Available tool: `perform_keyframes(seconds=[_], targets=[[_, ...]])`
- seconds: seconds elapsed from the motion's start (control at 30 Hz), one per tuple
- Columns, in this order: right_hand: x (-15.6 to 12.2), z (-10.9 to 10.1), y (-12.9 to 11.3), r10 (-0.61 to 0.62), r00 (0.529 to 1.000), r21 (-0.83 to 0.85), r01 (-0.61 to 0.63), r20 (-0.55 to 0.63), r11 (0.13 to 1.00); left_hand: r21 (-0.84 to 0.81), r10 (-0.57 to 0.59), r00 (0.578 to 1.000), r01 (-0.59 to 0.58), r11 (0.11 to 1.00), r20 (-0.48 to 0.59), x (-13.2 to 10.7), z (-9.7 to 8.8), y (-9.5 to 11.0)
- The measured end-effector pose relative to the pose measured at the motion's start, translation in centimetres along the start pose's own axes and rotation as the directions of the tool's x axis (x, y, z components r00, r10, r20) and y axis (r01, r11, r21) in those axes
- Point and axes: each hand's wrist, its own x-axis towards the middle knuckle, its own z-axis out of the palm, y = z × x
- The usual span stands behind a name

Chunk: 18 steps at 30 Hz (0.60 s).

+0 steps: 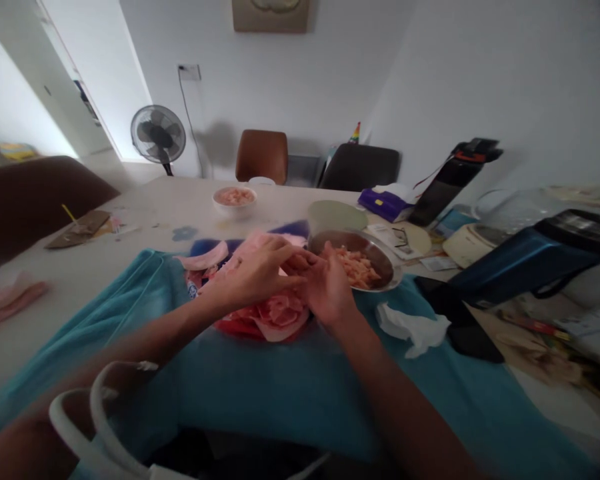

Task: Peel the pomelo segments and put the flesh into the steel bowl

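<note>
My left hand (263,270) reaches over a heap of pink, petal-like peelings (275,313) that look like pomelo skin. Its fingers are bent around a pinkish pomelo segment (300,263), partly hidden by the fingers. From the other side, my right hand (333,287) cups the same segment, palm turned up, beside a metal bowl (393,273). Loose pink flesh pieces (355,267) lie in that bowl. A thick curved piece of rind (207,257) rests at the left of the heap, over a red and blue plastic bag (235,328).
A teal towel (130,293) covers the table's near side. Farther back stands a white bowl (235,208) of pink pieces. On the right are a crumpled tissue (415,327), a black phone (460,327), a blue bottle (525,257) and a purple tissue pack (385,205).
</note>
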Motion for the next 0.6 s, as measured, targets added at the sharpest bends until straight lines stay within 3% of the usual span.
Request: perform_keyframes(seconds=[0.2,0.33,0.4,0.5,0.6], targets=[[-0.6,1.0,-0.2,-0.104,0.993,-0.033,0.105,0.048,0.994,-0.122,-0.095,0.992,0.084,0.989,-0.082,0.6,1.5,-0.8],[-1.1,1.9,-0.3,-0.095,0.995,-0.028,0.095,-0.026,0.995,-0.311,-0.235,0.960,0.179,0.933,-0.155,1.0,1.8,-1.5],[-1.2,2.2,-0.3,-0.085,0.992,0.008,0.086,-0.091,0.996,-0.496,-0.357,0.930,0.269,0.826,-0.089,1.2,1.5,-1.9],[-1.3,2.2,-0.4,-0.077,0.988,0.062,0.086,-0.135,0.994,-0.746,-0.490,0.868,0.382,0.546,0.086,1.3,0.6,-2.4],[-1.2,2.1,-0.5,-0.082,0.989,0.058,0.089,-0.123,0.994,-0.866,-0.542,0.821,0.393,0.309,0.179,1.3,-0.5,-2.9]])
